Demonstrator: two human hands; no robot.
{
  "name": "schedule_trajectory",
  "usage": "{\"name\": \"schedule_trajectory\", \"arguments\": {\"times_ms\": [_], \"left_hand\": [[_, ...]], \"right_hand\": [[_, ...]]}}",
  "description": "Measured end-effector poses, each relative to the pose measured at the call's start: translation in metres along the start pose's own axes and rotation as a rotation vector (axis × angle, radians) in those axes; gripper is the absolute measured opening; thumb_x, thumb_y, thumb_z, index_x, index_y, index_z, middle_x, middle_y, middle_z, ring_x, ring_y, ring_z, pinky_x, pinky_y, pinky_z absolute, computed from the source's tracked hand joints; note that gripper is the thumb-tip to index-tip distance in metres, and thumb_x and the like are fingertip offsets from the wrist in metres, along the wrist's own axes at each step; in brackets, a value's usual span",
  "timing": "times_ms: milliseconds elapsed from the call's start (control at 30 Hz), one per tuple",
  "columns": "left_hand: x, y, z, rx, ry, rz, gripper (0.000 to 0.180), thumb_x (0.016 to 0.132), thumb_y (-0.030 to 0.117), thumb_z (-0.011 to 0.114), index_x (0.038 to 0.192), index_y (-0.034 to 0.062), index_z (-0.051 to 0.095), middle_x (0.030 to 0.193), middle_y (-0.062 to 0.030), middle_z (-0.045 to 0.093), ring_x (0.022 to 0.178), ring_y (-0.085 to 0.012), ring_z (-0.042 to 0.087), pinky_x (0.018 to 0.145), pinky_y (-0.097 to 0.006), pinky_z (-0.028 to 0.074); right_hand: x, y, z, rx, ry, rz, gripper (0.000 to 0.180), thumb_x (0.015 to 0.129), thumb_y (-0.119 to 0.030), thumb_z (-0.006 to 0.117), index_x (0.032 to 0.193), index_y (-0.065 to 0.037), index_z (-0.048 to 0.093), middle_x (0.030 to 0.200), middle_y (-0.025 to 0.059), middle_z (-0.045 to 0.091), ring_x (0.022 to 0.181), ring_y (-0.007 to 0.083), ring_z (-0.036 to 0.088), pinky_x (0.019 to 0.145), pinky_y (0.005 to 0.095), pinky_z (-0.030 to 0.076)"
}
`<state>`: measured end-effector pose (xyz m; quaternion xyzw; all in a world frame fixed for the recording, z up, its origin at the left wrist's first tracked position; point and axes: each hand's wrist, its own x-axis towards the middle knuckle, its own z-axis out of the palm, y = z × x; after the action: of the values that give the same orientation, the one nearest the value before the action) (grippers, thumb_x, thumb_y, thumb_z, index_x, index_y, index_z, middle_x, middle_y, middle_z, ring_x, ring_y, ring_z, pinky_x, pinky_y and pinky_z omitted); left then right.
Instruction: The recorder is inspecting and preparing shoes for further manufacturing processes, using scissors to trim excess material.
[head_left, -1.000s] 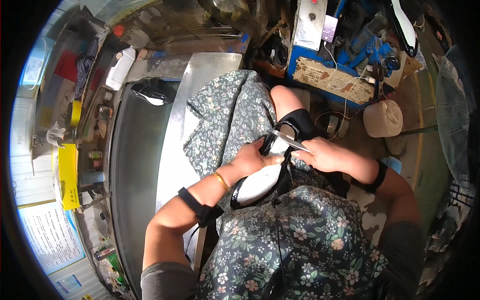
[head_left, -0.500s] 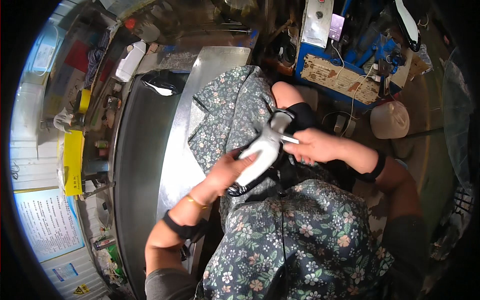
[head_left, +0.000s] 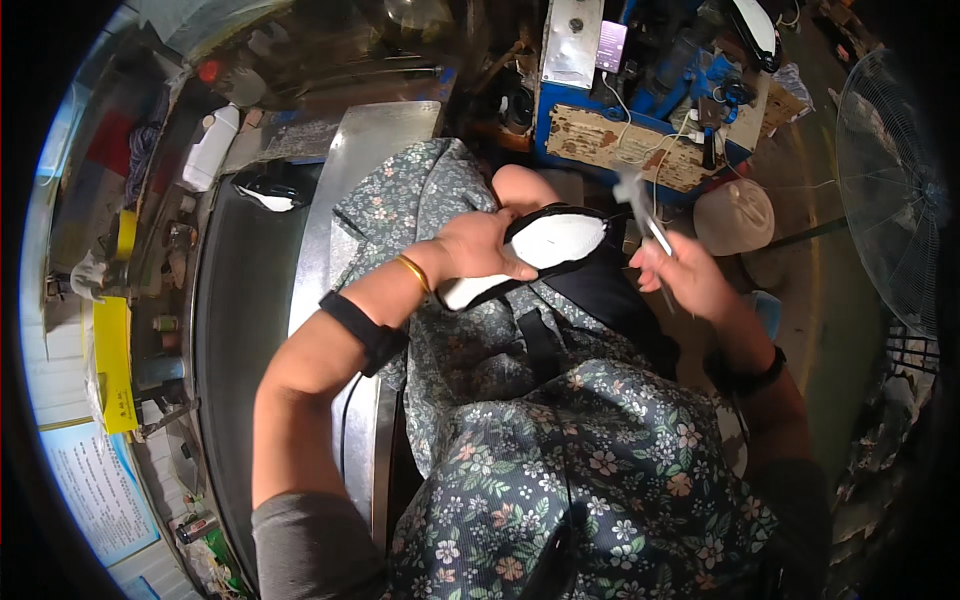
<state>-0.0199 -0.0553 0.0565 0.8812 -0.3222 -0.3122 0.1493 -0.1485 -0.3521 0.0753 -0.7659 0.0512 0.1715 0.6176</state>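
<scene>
- From my remote seat, I watch the left grip (head_left: 478,246) wrapped around a black shoe (head_left: 557,243), turned sole up over the floral cloth (head_left: 600,465).
- The right grip (head_left: 690,275) is closed around a metal tool (head_left: 657,230), apart from the shoe; blur hides its working end.
- In my judgement, good work here calls for bracing the shoe firmly, keeping the left thumb (head_left: 518,269) clear of the tool, and making short, controlled strokes.
</scene>
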Motion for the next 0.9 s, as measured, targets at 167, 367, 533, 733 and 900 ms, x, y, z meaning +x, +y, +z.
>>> {"name": "schedule_trajectory", "arguments": {"times_ms": [167, 367, 533, 733, 900], "left_hand": [[-0.022, 0.007, 0.026, -0.276, -0.034, -0.037, 0.089, 0.071, 0.061, 0.076, 0.131, 0.0005, 0.051, 0.109, -0.0198, 0.066, 0.102, -0.0324, 0.064, 0.090, -0.035, 0.049], [-0.023, 0.000, 0.066, -0.800, 0.199, 0.042, 0.075, 0.089, 0.042, 0.067, 0.143, -0.0017, 0.038, 0.142, -0.0218, 0.044, 0.131, -0.0259, 0.044, 0.110, -0.034, 0.033], [-0.026, -0.002, 0.078, -0.808, 0.260, 0.053, 0.078, 0.089, 0.038, 0.068, 0.145, -0.0034, 0.033, 0.141, -0.0210, 0.046, 0.130, -0.0242, 0.044, 0.109, -0.033, 0.033], [-0.018, -0.002, 0.077, -0.852, 0.233, -0.082, 0.072, 0.088, 0.029, 0.072, 0.142, -0.0053, 0.037, 0.130, -0.0169, 0.056, 0.116, -0.0194, 0.054, 0.100, -0.032, 0.042], [-0.014, 0.006, 0.074, -0.637, 0.172, 0.044, 0.072, 0.086, 0.036, 0.070, 0.139, -0.0022, 0.042, 0.121, -0.0226, 0.062, 0.115, -0.0304, 0.060, 0.098, -0.037, 0.045]], "right_hand": [[-0.029, -0.002, 0.004, -0.250, -0.337, 0.034, 0.029, 0.100, -0.022, 0.051, 0.111, 0.003, 0.060, 0.095, 0.0049, 0.064, 0.086, 0.0113, 0.060, 0.078, 0.0280, 0.049], [0.009, -0.011, 0.011, -0.382, -0.489, -0.111, 0.032, 0.099, -0.030, 0.052, 0.094, 0.000, 0.061, 0.078, 0.0128, 0.062, 0.073, 0.0237, 0.060, 0.068, 0.0358, 0.046], [0.050, -0.034, 0.003, -0.589, -0.630, -0.107, 0.037, 0.099, -0.031, 0.050, 0.086, 0.003, 0.058, 0.073, 0.0186, 0.058, 0.069, 0.0309, 0.058, 0.065, 0.0397, 0.045], [0.071, -0.048, 0.023, -0.408, -0.635, 0.231, 0.039, 0.100, -0.031, 0.051, 0.079, 0.001, 0.056, 0.069, 0.0064, 0.056, 0.059, 0.0151, 0.056, 0.056, 0.0293, 0.050], [0.092, -0.044, 0.072, -0.085, -0.486, 0.228, 0.036, 0.099, -0.031, 0.053, 0.077, -0.001, 0.057, 0.067, 0.0042, 0.059, 0.055, 0.0120, 0.057, 0.055, 0.0268, 0.048]]}}
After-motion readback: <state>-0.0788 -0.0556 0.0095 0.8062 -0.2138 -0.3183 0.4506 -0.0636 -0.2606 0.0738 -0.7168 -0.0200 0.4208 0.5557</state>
